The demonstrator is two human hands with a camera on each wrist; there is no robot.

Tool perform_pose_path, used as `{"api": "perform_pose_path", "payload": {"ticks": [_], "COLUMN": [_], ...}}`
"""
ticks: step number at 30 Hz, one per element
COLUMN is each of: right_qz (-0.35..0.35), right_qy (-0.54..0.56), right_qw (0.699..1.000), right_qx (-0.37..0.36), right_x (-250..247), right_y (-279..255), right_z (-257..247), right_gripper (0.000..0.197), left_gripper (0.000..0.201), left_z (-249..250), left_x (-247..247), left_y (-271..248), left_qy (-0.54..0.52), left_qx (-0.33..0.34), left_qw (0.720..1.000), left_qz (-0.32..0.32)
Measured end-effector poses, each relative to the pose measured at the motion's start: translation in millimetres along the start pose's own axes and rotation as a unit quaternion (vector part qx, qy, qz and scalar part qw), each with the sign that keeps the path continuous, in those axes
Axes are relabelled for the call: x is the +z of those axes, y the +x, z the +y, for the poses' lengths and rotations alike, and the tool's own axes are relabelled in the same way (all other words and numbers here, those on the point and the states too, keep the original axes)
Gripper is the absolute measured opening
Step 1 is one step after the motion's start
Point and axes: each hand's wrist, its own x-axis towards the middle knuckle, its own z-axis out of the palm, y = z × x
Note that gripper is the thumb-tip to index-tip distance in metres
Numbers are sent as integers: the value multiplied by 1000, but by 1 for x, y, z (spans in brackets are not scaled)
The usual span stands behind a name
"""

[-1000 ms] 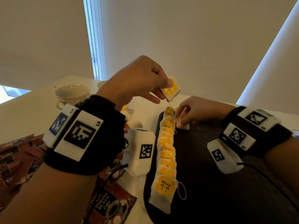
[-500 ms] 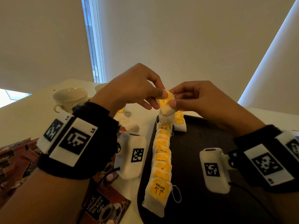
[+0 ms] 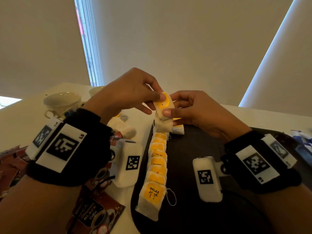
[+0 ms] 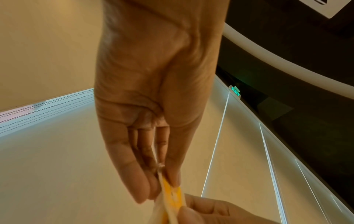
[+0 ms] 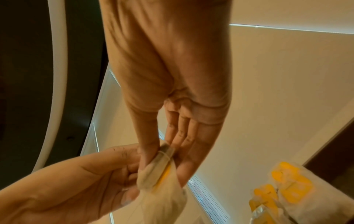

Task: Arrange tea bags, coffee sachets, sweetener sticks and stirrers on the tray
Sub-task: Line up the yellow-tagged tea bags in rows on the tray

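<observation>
Both hands raised over tray (image 3: pixel 194 166), left hand (image 3: pixel 125 95) and right hand (image 3: pixel 197 112) pinching tea bag (image 3: pixel 163 114).

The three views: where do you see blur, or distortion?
Head view: sharp, though the wide lens bends the wall edges. Left wrist view: the held tea bag is smeared. Right wrist view: soft, the tea bag and the left hand blurred.

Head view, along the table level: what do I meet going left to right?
Coffee sachets → teacup → row of tea bags → dark tray → blue packets.
</observation>
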Motion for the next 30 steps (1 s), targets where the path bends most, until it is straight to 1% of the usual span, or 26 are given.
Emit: {"api": "perform_pose_path", "payload": {"ticks": [3, 7, 9, 11, 15, 18, 22, 25, 30], "right_qz": [-2, -45, -66, -69, -19, 31, 107, 125, 110], "right_qy": [39, 137, 147, 138, 104, 41, -54, -59, -57], "right_qw": [999, 989, 987, 988, 994, 997, 989, 982, 974], "right_qx": [10, 24, 19, 16, 32, 52, 91, 131, 189], "right_x": [-3, -10, -13, -14, -15, -18, -25, -27, -27], "right_y": [0, -3, -4, -5, -3, 0, 4, 6, 8], "right_z": [1, 1, 1, 2, 3, 10, 22, 25, 28], "right_gripper": [30, 47, 52, 51, 38, 24, 18, 12, 11], "left_gripper": [14, 11, 11, 10, 13, 15, 16, 14, 13], "left_z": [0, 0, 1, 2, 2, -1, -3, -3, -2], "left_x": [4, 6, 4, 2, -4, -10, -16, -17, -19], "left_y": [1, 1, 1, 1, 2, 2, 1, 1, 0], "left_qy": [9, -5, -27, -53, -88, -102, -87, -86, -77], "left_qx": [9, -4, -11, -15, -8, 12, 32, 34, 33], "left_qw": [1000, 1000, 1000, 998, 994, 988, 984, 984, 985], "left_qz": [3, 6, 10, 19, 68, 117, 153, 151, 148]}}
